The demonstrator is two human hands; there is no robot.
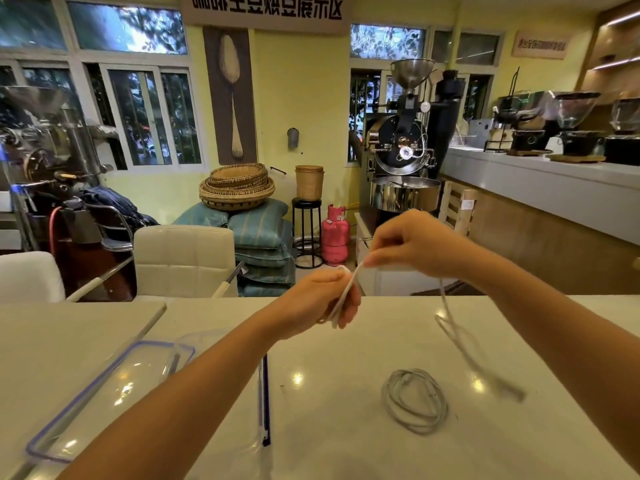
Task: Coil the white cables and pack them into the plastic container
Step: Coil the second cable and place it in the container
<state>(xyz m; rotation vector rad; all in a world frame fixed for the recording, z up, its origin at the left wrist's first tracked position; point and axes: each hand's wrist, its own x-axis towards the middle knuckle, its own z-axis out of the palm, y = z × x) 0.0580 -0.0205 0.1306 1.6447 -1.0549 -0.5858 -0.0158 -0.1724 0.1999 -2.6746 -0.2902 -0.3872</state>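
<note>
White counter [346, 452] is used as the work surface. Lid [104, 393] and container [221, 344] are placed at left. Loops are gripped by the left hand [322, 299]; cable [453, 327] is pinched by the right hand [415, 244]. Even, slack-free loops are advised. One coil [414, 400] is laid on the counter, unpacked.

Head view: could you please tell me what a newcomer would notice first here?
Two hands meet above the white table: the left hand holds loops of a white cable and the right hand pinches it, its tail dangling blurred. A coiled cable lies on the table to the right, a clear lid to the left.
</note>
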